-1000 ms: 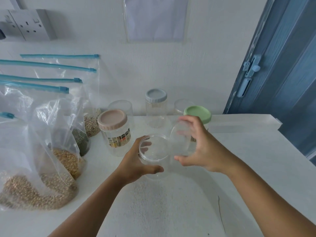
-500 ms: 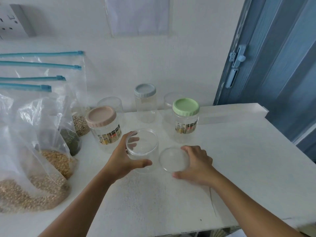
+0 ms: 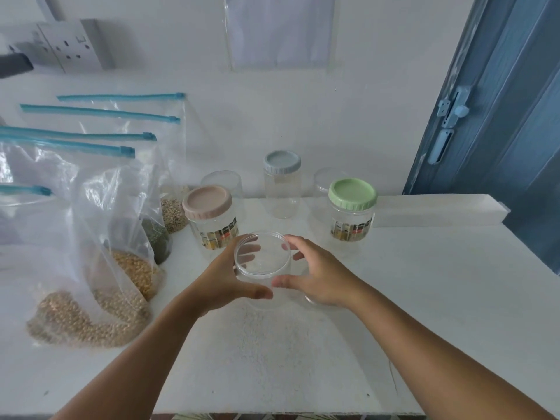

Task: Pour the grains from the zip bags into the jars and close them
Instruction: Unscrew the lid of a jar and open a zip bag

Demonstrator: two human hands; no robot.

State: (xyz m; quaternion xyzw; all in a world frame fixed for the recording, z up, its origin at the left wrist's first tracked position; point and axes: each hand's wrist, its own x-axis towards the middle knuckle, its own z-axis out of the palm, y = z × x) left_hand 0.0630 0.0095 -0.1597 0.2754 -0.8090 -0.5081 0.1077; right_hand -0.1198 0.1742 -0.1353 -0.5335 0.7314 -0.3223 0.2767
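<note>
Gripping the open jar (image 3: 262, 262) with the left hand (image 3: 225, 278), the emptied right hand (image 3: 318, 275) now joins, lid set aside, ready for filling.

- A home kitchen corner, by the look of it: white worktop (image 3: 424, 298) against a plain wall.
- Storage jars (image 3: 353, 210) and zip bags (image 3: 100, 268) of grains.
- Wall socket (image 3: 71, 45), blue door (image 3: 500, 116).

Zip bags (image 3: 91, 253) left on table (image 3: 424, 298); lidded jars (image 3: 281, 183) behind open jar (image 3: 262, 262), centre.
</note>
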